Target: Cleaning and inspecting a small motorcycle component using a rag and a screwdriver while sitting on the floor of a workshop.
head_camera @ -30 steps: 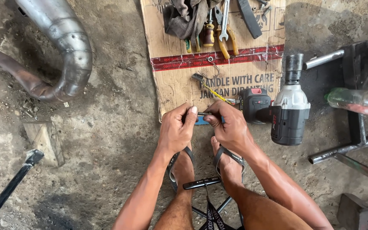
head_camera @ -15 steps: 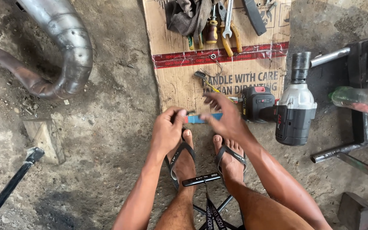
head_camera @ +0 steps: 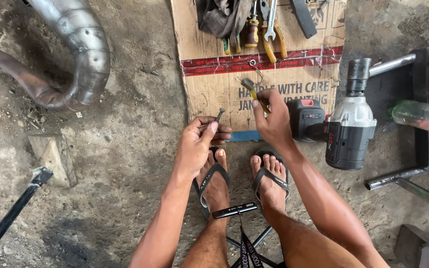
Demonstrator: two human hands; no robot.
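Head view, looking down at a person seated low over a rough concrete floor (head_camera: 115,164), feet in black flip-flops.

Left hand (head_camera: 199,146): grip closed on a small dark metal bolt (head_camera: 218,115), pinched between thumb and fingertips, head end raised and tilted toward the cardboard. The bolt sits just above the near edge of the flattened brown cardboard sheet (head_camera: 214,89), clear of the floor.

Right hand (head_camera: 274,119): grip closed on a small brush with a yellow handle (head_camera: 252,88), bristle end up and away from the body. Brush and bolt are near each other but apart; no contact between them now.

Progress, as a judgement: the bolt is out and in hand and the brush is picked up, so both items are ready. The brush is not yet against the bolt, and whether the bolt is clean cannot be told at this size.

Around the hands: a black and grey cordless impact wrench (head_camera: 346,124) lies just right of the right hand. At the far end of the cardboard are yellow-handled pliers (head_camera: 274,42), a steel spanner (head_camera: 271,22) and a dark rag (head_camera: 219,15). A curved grey metal exhaust pipe (head_camera: 83,49) lies at upper left, well apart.
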